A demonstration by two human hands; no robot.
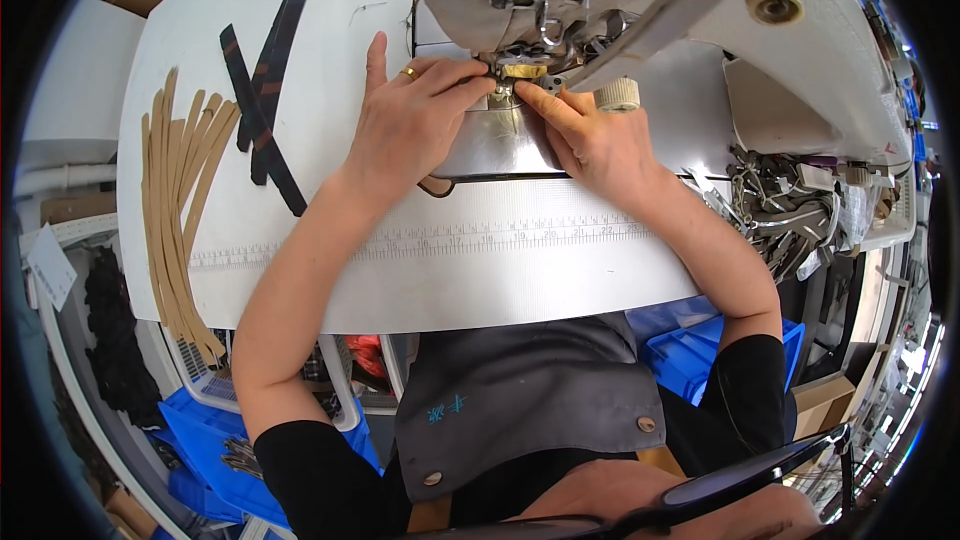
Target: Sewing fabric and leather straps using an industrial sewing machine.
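A sewing machine (540, 0) stands before me, its presser foot (503, 88) low over the metal bed plate (500, 145). My left hand (412, 125) is at the foot's left side, fingertips pressed together there and one finger raised apart. A brown, dark-edged strip end (437, 187) pokes out below this hand; whether the fingers hold it is hidden. On the other side, my right hand (598, 140) points its index fingertip close to the foot, with the remaining fingers curled under. The small work at the fingertips cannot be made out.
Tan strips (180, 200) lie fanned at the table's left, with black strips (265, 110) crossing nearby. A printed ruler scale (480, 240) runs along the white table (480, 295). Metal parts (785, 205) are heaped at right; blue bins (680, 355) stand below the edge.
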